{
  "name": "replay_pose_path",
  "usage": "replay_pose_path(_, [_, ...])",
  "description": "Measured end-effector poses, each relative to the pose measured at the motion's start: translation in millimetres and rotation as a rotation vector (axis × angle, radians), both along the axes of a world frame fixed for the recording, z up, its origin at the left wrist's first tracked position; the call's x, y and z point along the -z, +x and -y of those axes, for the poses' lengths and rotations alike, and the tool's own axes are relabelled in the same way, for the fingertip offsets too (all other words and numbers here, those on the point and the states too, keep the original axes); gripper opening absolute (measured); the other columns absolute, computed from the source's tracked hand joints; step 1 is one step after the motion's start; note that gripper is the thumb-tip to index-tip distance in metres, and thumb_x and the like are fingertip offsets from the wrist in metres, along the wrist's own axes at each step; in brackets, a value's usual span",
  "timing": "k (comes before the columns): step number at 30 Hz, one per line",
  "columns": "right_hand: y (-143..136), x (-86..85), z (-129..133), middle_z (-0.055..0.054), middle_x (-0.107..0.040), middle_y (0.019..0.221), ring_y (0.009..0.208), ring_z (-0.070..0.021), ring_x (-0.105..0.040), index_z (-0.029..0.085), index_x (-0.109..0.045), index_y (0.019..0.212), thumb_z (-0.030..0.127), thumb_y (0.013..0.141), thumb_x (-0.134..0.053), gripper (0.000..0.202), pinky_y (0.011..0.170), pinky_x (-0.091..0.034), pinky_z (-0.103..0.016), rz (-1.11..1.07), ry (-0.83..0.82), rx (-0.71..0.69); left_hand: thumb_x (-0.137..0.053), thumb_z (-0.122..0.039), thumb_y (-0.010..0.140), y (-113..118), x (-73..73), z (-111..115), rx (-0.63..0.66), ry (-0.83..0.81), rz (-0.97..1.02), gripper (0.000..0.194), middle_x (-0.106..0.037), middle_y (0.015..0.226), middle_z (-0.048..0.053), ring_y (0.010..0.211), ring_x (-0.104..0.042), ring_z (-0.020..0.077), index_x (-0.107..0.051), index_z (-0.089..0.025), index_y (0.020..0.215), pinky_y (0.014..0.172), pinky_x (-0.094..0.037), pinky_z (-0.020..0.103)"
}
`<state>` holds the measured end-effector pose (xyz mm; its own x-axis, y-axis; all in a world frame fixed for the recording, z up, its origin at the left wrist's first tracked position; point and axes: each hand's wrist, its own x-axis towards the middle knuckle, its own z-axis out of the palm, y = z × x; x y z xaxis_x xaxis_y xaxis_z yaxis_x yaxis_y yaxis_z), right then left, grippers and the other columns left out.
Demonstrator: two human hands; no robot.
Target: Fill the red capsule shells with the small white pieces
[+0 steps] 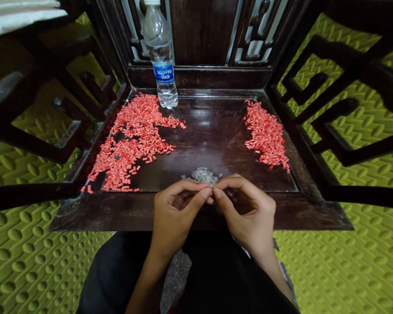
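My left hand (180,200) and my right hand (247,207) meet at the seat's front edge, each closed in a thumb-and-finger pinch. Their fingertips almost touch. A hint of red and something pale shows between them, but the fingers hide most of it. Just beyond the fingertips lies a small heap of whitish, translucent pieces (205,174). To the left spreads a large pile of small red plastic tubes (134,131). A smaller, denser pile of similar red pieces (267,135) lies on the right.
An Aquafina water bottle (163,72) stands upright behind the left pile. The dark wooden seat (209,131) has carved armrests on both sides and a panelled back. Yellow-green textured matting (330,261) covers the floor. White sheets (19,15) show at the upper left.
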<state>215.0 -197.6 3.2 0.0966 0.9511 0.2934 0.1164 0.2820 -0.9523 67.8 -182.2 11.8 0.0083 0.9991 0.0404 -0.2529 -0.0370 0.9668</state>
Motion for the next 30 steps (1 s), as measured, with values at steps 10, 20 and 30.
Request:
replay_pose_path(10, [-2.5, -4.3, -5.2, 0.004, -0.076, 0.086, 0.074, -0.0093, -0.072, 0.024, -0.076, 0.096, 0.012, 0.099, -0.073, 0.013, 0.068, -0.057, -0.019, -0.053, -0.017, 0.006, -0.085, -0.014, 0.089, -0.3, 0.0, 1.7, -0.019, -0.007, -0.025, 0.006, -0.081, 0.079, 0.000, 0.073, -0.078, 0.0092, -0.085, -0.020, 0.087, 0.076, -0.063, 0.015])
replay_pose_path(20, [-1.8, -7.8, -6.1, 0.006, -0.075, 0.080, 0.070, -0.0066, -0.073, 0.023, -0.072, 0.091, 0.014, 0.099, -0.074, 0.012, 0.067, -0.058, -0.014, -0.104, -0.061, -0.023, -0.085, -0.015, 0.090, -1.7, -2.0, 1.6, 0.042, -0.048, 0.025, 0.005, -0.081, 0.081, -0.001, 0.071, -0.077, 0.0079, -0.085, -0.020, 0.087, 0.073, -0.062, 0.013])
replay_pose_path(30, [-0.2, -6.0, -4.4, 0.004, -0.073, 0.080, 0.072, -0.0088, -0.071, 0.022, -0.070, 0.092, 0.018, 0.103, -0.070, 0.012, 0.069, -0.057, -0.019, -0.063, -0.065, -0.103, -0.085, -0.021, 0.093, -3.6, 1.2, 2.2, 0.072, -0.078, 0.056, 0.004, -0.081, 0.081, -0.002, 0.072, -0.076, 0.0060, -0.084, -0.021, 0.089, 0.074, -0.061, 0.012])
